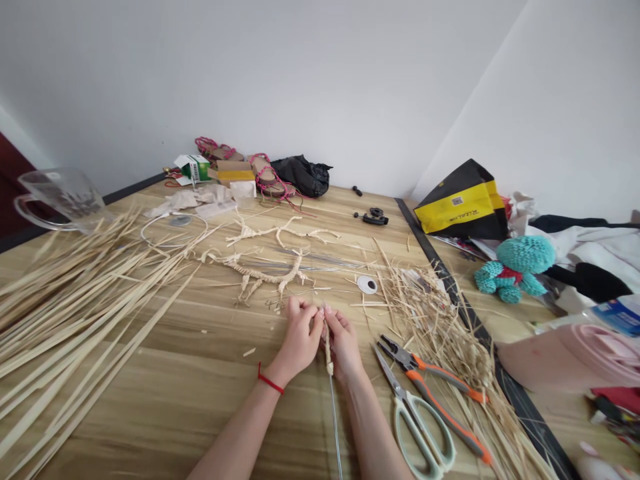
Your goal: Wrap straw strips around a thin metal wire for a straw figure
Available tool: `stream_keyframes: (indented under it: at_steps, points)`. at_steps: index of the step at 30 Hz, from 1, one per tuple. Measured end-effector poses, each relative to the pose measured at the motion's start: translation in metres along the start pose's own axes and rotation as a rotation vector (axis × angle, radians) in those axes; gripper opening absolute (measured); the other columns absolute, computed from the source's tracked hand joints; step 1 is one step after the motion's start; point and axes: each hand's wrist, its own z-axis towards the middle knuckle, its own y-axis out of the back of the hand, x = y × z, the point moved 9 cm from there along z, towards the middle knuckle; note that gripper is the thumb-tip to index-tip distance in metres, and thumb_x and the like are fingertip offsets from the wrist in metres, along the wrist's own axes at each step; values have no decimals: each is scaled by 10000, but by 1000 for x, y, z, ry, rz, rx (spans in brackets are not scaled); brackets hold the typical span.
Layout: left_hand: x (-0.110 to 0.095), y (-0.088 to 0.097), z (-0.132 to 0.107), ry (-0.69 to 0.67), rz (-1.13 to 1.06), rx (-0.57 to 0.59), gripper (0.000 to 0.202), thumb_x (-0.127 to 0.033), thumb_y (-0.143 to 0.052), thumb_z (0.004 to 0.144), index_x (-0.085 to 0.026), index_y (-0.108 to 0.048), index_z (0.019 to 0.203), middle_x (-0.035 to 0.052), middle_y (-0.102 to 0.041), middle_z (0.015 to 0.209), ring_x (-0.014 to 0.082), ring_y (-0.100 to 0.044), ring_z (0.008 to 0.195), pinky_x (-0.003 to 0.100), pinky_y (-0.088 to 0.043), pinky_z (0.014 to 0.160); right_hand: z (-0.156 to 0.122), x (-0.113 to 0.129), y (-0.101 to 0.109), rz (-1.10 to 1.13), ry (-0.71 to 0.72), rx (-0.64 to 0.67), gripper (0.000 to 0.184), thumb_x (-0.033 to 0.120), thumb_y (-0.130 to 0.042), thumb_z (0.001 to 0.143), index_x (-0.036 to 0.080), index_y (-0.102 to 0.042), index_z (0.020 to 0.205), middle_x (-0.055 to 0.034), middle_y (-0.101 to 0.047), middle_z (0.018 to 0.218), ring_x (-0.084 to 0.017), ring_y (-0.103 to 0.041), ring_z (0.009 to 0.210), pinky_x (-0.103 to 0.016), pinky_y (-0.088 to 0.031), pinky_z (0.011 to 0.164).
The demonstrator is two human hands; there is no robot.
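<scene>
Forearms of one person reach in from the lower edge, the left forearm [240,433] wearing a red cord [270,381] at the wrist. The left hand [300,340] and right hand [344,347] are together at centre, fingertips pinched on a straw-wrapped metal rod [329,357], whose bare length runs down toward the person over the wood-grain surface [175,407]. Whether the rod touches the surface cannot be determined. Risk noted: any slackening of the pinch could let the straw wrapping unwind or slip along the smooth rod. The exposed rod end lies beside the right forearm and could snag skin if swung. Steel scissors [417,427] with pale green handles and orange-handled pliers [430,380] sit just right of that forearm, partly over a loose straw heap [430,327], where a careless elbow could shift them or straw could hide them. Braided straw pieces [265,270] lie ahead, within reach of stray contact. Long straw strips [85,313] crowd the left side.
</scene>
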Motion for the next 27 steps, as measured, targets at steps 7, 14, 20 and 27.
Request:
stream_keyframes:
  at_steps: [7,14,20,27]
  points:
    - [10,6,2,73,-86,-35,249,-313,-398,876,-180,-545,725,63,-401,897,210,-469,923,395,-410,895,-8,6,-13,33,-24,128,238,327,-708,695,164,-652,860,27,-553,609,-90,-487,539,-189,-401,519]
    - [14,9,2,97,-90,-45,219,-296,-440,855,-176,-542,703,66,-400,898,210,-470,924,383,-419,887,-5,-6,-12,23,-39,130,292,323,-685,719,143,-638,944,56,-463,488,-47,-331,373,-151,-262,341]
    - [12,8,-1,51,-26,-49,226,-264,-428,856,-175,-513,666,59,-393,881,200,-462,892,380,-428,855,-2,-10,-13,125,-49,126,187,275,-714,663,144,-589,711,63,-435,506,-23,-262,361,-135,-217,311]
    - [9,4,-2,-25,114,-43,260,-279,-410,874,-182,-532,666,62,-454,846,210,-463,877,384,-398,834,1,-6,-2,33,11,12,322,373,-692,697,168,-473,578,102,-375,377,-10,-208,282,-133,-136,266]
